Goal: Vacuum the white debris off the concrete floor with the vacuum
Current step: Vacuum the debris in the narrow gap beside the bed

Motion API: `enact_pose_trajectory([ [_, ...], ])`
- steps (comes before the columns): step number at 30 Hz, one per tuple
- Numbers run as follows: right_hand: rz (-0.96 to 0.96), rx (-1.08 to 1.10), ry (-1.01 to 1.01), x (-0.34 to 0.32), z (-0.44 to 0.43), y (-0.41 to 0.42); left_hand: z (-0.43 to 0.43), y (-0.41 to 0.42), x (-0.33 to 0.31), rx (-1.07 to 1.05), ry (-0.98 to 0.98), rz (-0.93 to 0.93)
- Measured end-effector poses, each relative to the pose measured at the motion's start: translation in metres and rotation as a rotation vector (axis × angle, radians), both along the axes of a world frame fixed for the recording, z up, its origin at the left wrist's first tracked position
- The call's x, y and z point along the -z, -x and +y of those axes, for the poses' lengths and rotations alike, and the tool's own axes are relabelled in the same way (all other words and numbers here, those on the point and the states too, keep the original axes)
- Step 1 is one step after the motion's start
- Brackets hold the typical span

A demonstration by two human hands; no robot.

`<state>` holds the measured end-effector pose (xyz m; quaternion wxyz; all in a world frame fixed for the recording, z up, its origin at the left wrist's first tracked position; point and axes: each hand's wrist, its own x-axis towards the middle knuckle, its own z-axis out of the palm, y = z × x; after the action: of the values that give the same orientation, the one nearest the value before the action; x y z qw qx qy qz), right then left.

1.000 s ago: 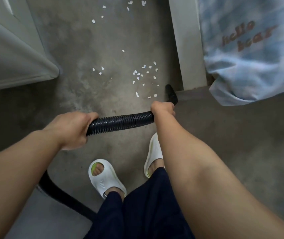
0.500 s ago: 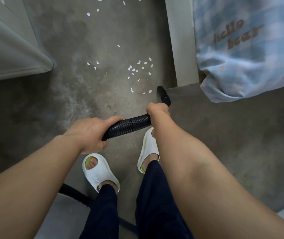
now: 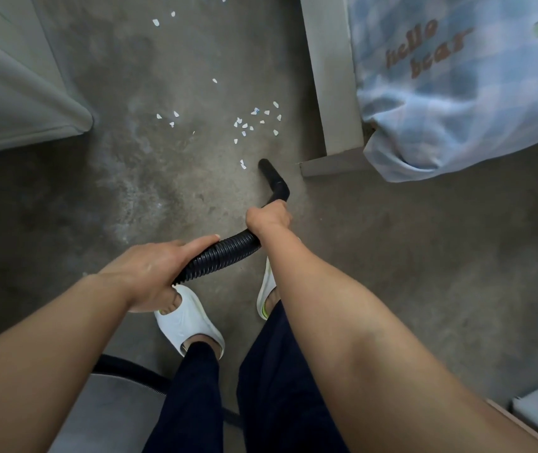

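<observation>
Right hand (image 3: 269, 219): fingers clenched round the ribbed hose (image 3: 225, 253) just behind the bend, steering.
Left hand (image 3: 153, 266): curled round it further back, carrying slack.
Nozzle (image 3: 271, 176): tip low, just beside the nearest chip (image 3: 243, 164).
White debris (image 3: 254, 122): scattered on concrete floor (image 3: 163, 191) ahead, uncollected.
</observation>
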<state>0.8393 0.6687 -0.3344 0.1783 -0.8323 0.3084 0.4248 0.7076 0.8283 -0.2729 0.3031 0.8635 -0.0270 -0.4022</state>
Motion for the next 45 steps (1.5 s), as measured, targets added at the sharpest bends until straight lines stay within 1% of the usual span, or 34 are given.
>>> enact_pose_trajectory([
  [6, 0.001, -0.129, -0.039, -0.004, 0.013, 0.006, 0.007, 0.012, -0.017, -0.044, -0.011, 0.004],
  [10, -0.009, -0.101, -0.041, -0.008, 0.02, -0.009, 0.004, 0.002, -0.024, -0.065, -0.053, 0.027],
  [14, -0.079, -0.05, 0.001, -0.005, 0.013, -0.044, -0.011, -0.027, -0.013, -0.086, -0.069, -0.04],
  [18, -0.135, -0.049, 0.028, 0.008, 0.002, -0.073, -0.026, -0.052, 0.003, -0.102, -0.088, -0.084],
  [23, -0.165, -0.076, 0.026, 0.021, -0.001, -0.092, -0.033, -0.066, 0.014, -0.129, -0.093, -0.085],
  [27, -0.192, -0.163, -0.012, 0.02, 0.008, -0.096, -0.031, -0.065, 0.015, -0.15, -0.076, -0.098],
  [30, -0.183, -0.223, -0.019, 0.013, 0.01, -0.092, -0.03, -0.061, 0.009, -0.15, -0.042, -0.065],
  [35, -0.107, -0.349, -0.017, -0.002, 0.005, -0.079, -0.03, -0.05, -0.013, -0.155, 0.027, 0.007],
  [37, -0.092, -0.396, -0.031, -0.007, 0.01, -0.075, -0.028, -0.044, -0.021, -0.164, 0.028, 0.01],
  [39, -0.083, -0.398, -0.043, -0.008, 0.016, -0.072, -0.026, -0.04, -0.023, -0.167, 0.027, 0.01],
  [43, -0.094, -0.328, -0.021, -0.006, 0.028, -0.067, -0.018, -0.034, -0.023, -0.198, 0.012, 0.015],
  [45, -0.095, -0.341, -0.018, -0.004, 0.033, -0.067, -0.016, -0.033, -0.021, -0.197, 0.002, 0.005],
])
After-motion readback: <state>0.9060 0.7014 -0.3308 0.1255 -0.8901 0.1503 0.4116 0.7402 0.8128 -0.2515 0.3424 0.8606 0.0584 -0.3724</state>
